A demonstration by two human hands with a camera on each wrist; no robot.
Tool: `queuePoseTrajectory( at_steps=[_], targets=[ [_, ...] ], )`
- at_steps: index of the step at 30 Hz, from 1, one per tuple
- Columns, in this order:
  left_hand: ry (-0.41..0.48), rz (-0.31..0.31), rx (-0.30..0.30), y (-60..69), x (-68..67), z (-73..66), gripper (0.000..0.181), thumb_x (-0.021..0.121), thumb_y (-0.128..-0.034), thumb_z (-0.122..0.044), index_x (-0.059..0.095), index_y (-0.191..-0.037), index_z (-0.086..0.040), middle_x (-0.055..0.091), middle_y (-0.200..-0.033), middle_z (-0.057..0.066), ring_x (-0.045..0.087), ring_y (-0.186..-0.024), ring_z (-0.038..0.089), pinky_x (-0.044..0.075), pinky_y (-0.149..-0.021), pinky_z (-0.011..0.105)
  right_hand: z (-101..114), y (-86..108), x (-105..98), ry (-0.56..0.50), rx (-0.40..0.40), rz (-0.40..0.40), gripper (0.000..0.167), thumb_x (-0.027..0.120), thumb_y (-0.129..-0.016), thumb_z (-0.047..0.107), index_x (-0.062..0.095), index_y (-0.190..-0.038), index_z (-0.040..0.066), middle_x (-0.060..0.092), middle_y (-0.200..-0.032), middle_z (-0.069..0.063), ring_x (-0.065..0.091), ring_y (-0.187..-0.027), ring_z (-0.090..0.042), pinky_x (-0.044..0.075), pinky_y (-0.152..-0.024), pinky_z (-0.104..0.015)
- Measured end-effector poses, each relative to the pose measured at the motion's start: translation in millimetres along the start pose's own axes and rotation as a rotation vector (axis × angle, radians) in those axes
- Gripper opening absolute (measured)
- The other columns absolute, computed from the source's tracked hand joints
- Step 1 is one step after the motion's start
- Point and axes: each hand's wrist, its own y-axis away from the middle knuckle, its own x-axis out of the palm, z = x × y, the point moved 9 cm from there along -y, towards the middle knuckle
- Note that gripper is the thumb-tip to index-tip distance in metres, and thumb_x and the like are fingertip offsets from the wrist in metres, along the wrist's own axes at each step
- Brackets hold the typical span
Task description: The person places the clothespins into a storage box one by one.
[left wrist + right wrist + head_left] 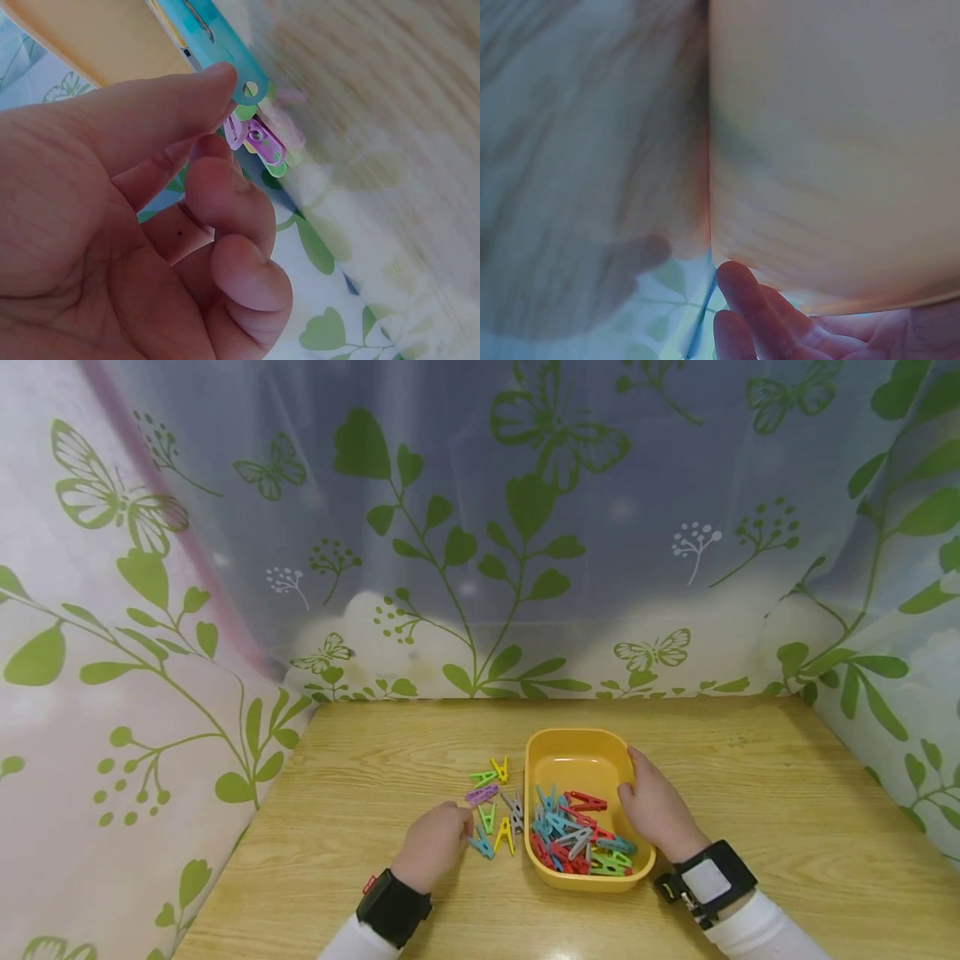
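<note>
In the head view my left hand (437, 843) is at the left edge of a small group of clothespins on the table. Its thumb and a curled finger pinch the end of a blue clothespin (217, 52), seen close up in the left wrist view. Beside it lie a yellow clothespin (504, 836), a green clothespin (487, 817), a purple clothespin (482, 794) and a grey one (515, 812). My right hand (663, 806) grips the right side of a yellow basket (581, 743), thumb over its rim and fingers (742, 292) against its outer wall.
Inside the basket is a heap of red, blue, grey and green clothespins (573, 839), mostly toward its near end. Wood-grain tabletop (360, 752) lies all round. A curtain printed with leaves and butterflies (480, 568) encloses the table at the back and both sides.
</note>
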Motion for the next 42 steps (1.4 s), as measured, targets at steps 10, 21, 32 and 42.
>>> queuePoseTrajectory(
  at_steps=[10,21,32,42],
  targets=[
    [-0.016,0.002,0.014,1.7,-1.3,0.5,0.016,0.083,-0.0827,-0.004,0.07,-0.078,-0.011,0.055,-0.075,-0.004,0.048,-0.064,0.007,0.043,-0.056,0.022,2,1.0,-1,-0.002,-0.005,-0.001,0.062,0.045,-0.104,0.011,0.022,-0.155,-0.015,0.037,-0.154,-0.039,0.047,-0.137,-0.052,0.04,-0.11,-0.062],
    [0.012,-0.086,0.02,1.9,-26.4,-2.0,0.014,0.081,-0.0855,-0.005,0.069,-0.085,-0.011,0.058,-0.078,-0.001,0.048,-0.063,0.008,0.042,-0.056,0.023,2,1.3,-1,-0.002,-0.002,0.003,0.062,0.046,-0.104,0.01,0.022,-0.155,-0.015,0.038,-0.154,-0.039,0.048,-0.136,-0.052,0.041,-0.109,-0.062],
    [-0.009,-0.17,0.06,-5.4,-48.2,-35.5,0.012,0.081,-0.0873,-0.011,0.071,-0.087,-0.016,0.062,-0.086,-0.003,0.059,-0.071,0.009,0.046,-0.06,0.021,3,1.4,-2,-0.003,-0.011,-0.004,0.061,0.046,-0.104,0.01,0.022,-0.155,-0.016,0.038,-0.153,-0.039,0.049,-0.135,-0.052,0.042,-0.108,-0.062],
    [0.041,-0.18,0.153,-13.8,-50.1,-85.3,0.007,0.078,-0.0917,-0.015,0.072,-0.09,-0.014,0.064,-0.089,-0.003,0.061,-0.076,0.009,0.049,-0.065,0.02,2,1.8,-2,-0.001,-0.002,0.004,0.061,0.046,-0.104,0.011,0.023,-0.155,-0.015,0.038,-0.153,-0.039,0.05,-0.135,-0.052,0.042,-0.108,-0.062]
  ],
)
